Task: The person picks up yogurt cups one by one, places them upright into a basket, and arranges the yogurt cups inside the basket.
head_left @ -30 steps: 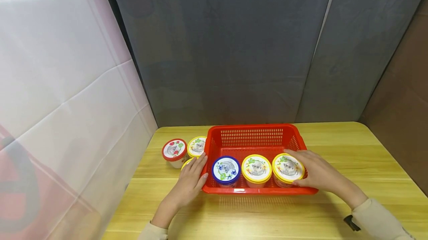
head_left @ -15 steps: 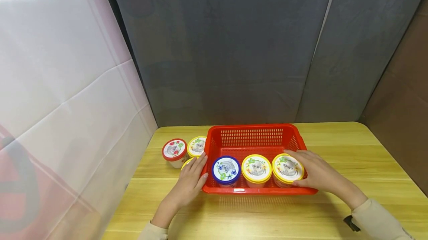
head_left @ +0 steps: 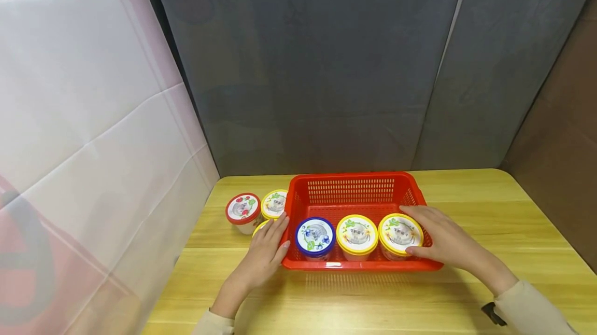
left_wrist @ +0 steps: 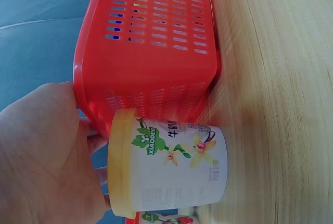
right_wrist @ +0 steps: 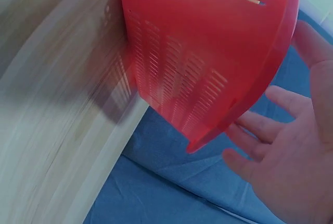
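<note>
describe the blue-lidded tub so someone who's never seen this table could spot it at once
On the wooden table sits a red plastic basket. Inside, along its near side, the blue-lidded tub stands at the left end of a row of three. It alone shows a blue rim and printed blueberries, unlike the two yellow-lidded tubs sharing its row.

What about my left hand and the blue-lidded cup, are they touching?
Apart: in the head view, the basket's left rim shows between your left hand and the blue-lidded cup.
</note>
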Demonstrator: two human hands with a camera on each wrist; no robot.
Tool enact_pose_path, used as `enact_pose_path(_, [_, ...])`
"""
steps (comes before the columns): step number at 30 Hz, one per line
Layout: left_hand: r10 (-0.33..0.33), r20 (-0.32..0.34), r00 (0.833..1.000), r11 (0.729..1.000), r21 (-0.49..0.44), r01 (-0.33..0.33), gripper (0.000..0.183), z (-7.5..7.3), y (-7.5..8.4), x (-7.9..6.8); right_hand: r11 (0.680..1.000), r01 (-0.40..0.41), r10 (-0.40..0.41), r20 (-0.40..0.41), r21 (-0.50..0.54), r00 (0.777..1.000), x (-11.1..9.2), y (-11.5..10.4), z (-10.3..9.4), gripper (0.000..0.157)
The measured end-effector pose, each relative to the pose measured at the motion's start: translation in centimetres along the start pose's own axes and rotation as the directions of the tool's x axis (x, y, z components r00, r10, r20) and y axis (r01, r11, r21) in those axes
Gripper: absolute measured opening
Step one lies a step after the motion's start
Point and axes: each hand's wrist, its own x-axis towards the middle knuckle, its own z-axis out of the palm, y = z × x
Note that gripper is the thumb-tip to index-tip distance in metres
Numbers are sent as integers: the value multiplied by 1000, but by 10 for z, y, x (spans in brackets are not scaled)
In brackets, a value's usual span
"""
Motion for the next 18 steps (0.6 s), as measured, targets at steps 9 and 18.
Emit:
enact_pose_path(9, [41, -48, 998, 999, 20, -40, 57, 1, 0, 0, 995, -99, 98, -54, -18, 994, -12, -5, 3, 101])
enact_pose_path(18, [58, -59, 997, 998, 20, -57, 57, -1, 0, -1, 983, -185, 186, -86, 16, 979, -28, -6, 19, 108])
